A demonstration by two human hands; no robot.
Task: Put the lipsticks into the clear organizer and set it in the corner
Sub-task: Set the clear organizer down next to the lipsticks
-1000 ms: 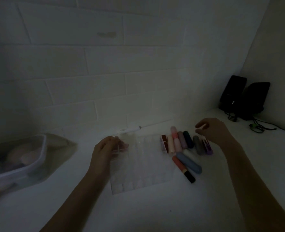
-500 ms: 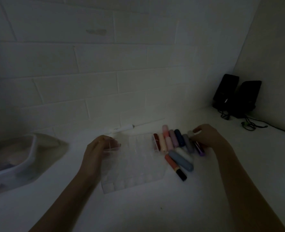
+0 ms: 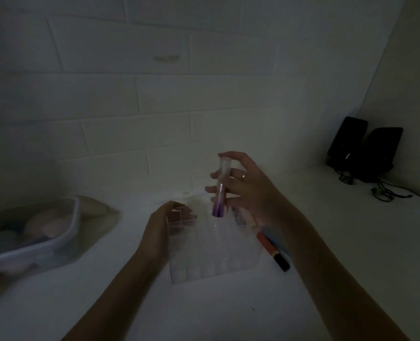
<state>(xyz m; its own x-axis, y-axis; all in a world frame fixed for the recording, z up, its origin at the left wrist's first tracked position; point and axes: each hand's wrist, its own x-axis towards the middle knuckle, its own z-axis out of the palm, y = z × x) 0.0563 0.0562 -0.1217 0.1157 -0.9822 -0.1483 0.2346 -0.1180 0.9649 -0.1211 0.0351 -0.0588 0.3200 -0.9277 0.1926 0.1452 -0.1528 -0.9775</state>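
The clear organizer (image 3: pixel 211 254), a gridded transparent box, stands on the white counter in the dim middle of the view. My left hand (image 3: pixel 164 227) grips its far left corner. My right hand (image 3: pixel 248 188) holds a purple lipstick with a clear cap (image 3: pixel 220 190) upright, its lower end just above the organizer's back cells. A red lipstick with a black end (image 3: pixel 273 251) lies to the right of the organizer. The other lipsticks are mostly hidden behind my right hand and forearm.
A clear plastic tub (image 3: pixel 31 244) with soft pale items sits on a beige cloth at the left. Two black speakers (image 3: pixel 366 148) with cables stand in the right corner. White tiled wall runs behind.
My right hand has lifted the purple lipstick from the pile and carried it left, over the organizer. My left hand has stayed on the organizer's corner.
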